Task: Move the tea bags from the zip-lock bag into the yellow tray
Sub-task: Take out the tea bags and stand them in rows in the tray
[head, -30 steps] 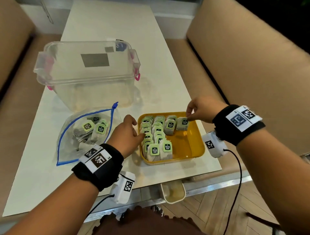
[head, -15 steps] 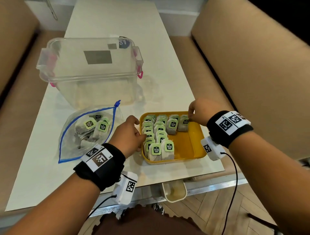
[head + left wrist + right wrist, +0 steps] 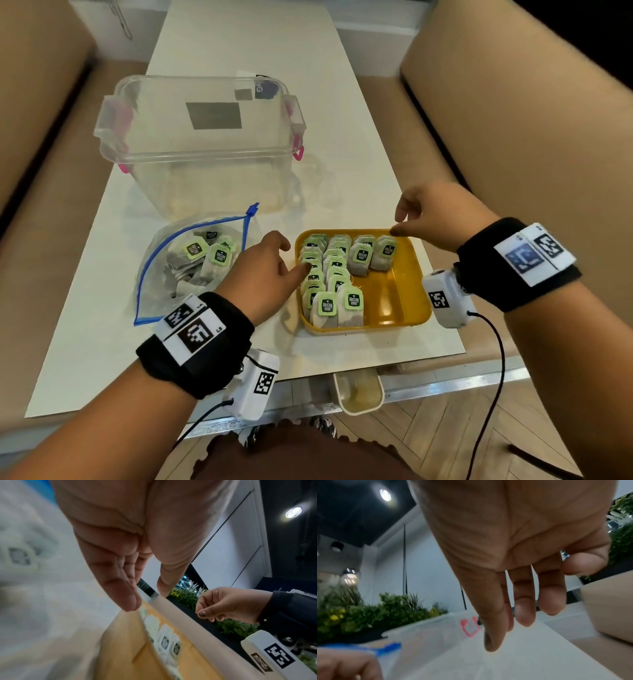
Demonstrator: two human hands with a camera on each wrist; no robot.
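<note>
A yellow tray [image 3: 407, 301] is set at the near edge of a white table [image 3: 342, 144], and tea bags [image 3: 337, 274] with green tags are stood in it in rows along its left side and far wall, while its right part is left bare. To the left of the tray a zip-lock bag [image 3: 164, 274] with a blue seal is laid open, and more tea bags [image 3: 212, 255] are seen inside it. The left hand [image 3: 265, 274] is held between bag and tray, its thumb touching the left row of tea bags; its fingers are relaxed and nothing is gripped. The right hand [image 3: 435, 222] is held just above the far right corner of the tray, its fingers [image 3: 523, 604] loosely extended and nothing held, as is confirmed in the right wrist view. Beyond the bag a clear lidded container [image 3: 202, 144] with pink clasps is placed. Tan cushions [image 3: 513, 120] are seen on both sides of the table.
</note>
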